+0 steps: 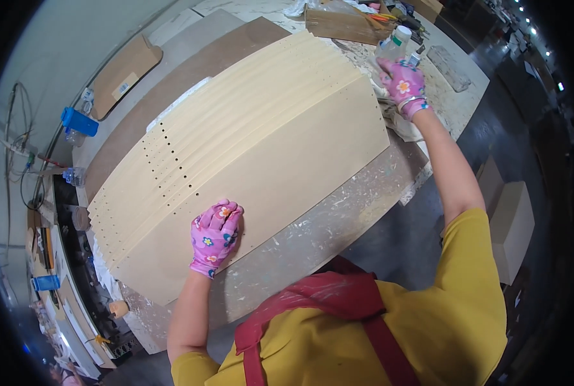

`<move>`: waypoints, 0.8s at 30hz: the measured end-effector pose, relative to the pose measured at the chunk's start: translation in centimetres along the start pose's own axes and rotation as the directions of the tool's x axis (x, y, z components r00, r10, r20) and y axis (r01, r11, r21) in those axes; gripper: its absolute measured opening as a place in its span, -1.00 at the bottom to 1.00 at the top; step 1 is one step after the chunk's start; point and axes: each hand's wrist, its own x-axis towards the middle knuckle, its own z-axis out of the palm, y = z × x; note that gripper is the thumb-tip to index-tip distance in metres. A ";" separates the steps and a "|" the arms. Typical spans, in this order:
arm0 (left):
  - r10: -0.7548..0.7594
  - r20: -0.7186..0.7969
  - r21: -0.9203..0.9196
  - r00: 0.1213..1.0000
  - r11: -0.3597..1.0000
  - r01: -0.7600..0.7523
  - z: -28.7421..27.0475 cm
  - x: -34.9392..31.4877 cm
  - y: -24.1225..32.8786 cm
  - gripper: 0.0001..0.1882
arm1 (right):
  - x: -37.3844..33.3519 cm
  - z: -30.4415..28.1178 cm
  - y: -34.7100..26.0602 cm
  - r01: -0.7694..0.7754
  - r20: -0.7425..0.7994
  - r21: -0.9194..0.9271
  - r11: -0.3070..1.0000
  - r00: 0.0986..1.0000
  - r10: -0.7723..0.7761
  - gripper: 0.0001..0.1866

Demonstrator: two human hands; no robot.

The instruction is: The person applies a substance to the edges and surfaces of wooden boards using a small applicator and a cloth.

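Left hand (pixel 216 237) curled on smooth panel (pixel 293 174); right hand (pixel 403 83) by clear bottle (pixel 392 45), grip unclear.

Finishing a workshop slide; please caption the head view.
Left gloved hand on stacked pale panels, right gloved hand beside a white-capped bottle.

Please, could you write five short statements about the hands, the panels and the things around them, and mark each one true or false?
1. The left hand is over the front panel of the fanned stack. True.
2. Both hands are bare. False: both wear pink flowered gloves.
3. The right hand is near a clear bottle with a white cap. True.
4. The row of large dark holes is at the right end of the stack. False: it crosses the left part.
5. A blue plastic container stands right of the stack. False: the blue plastic container is on the left.
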 end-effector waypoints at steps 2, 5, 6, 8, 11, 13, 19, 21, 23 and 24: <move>-0.014 0.005 0.036 1.000 0.999 0.013 0.3 0.4 0.0 -0.76 | 1.1 0.3 -0.4 0.071 -0.095 -0.023 0.997 0.993 -0.073 -0.62; -0.081 0.042 0.074 0.996 0.994 0.078 -0.3 -0.5 0.8 -0.77 | 0.4 -3.3 -15.9 0.365 -0.156 0.418 0.832 0.931 -0.330 -0.60; -0.063 0.030 0.043 0.998 0.997 0.062 0.0 -0.1 0.6 -0.78 | -1.5 -2.3 -20.6 0.521 -0.364 0.345 0.781 0.841 -0.401 -0.65; -0.070 0.065 0.042 0.995 0.997 0.067 0.7 -0.9 0.0 -0.80 | -3.0 -4.8 -30.0 0.470 -0.035 0.552 0.689 0.838 -0.545 -0.69; -0.120 0.166 0.080 0.979 0.991 0.108 0.9 -1.3 -0.3 -0.78 | -4.3 -2.0 -34.8 0.556 -0.066 0.543 0.629 0.776 -0.628 -0.54; -0.050 0.005 0.037 0.999 0.998 0.050 1.0 -1.5 -0.3 -0.76 | -2.2 -2.0 -31.9 0.108 0.281 0.680 0.725 0.875 -0.394 -0.76; -0.045 0.005 0.018 0.999 0.999 0.045 0.9 -1.0 -0.1 -0.76 | 4.5 1.6 -13.3 0.001 0.180 0.382 0.924 0.981 -0.075 -0.67; -0.021 -0.027 -0.012 0.999 1.000 0.021 1.1 -1.1 -0.5 -0.77 | 4.8 1.5 -17.4 0.102 0.098 0.595 0.798 0.975 -0.197 -0.68; -0.032 -0.030 -0.009 0.999 0.999 0.032 1.0 -1.4 -0.5 -0.78 | 2.3 -0.3 -26.6 0.440 -0.040 0.453 0.775 0.879 -0.475 -0.67; -0.037 -0.032 -0.005 0.999 0.999 0.037 1.0 -1.4 -0.6 -0.79 | 0.6 -2.5 -30.7 0.490 0.119 0.317 0.812 0.829 -0.547 -0.64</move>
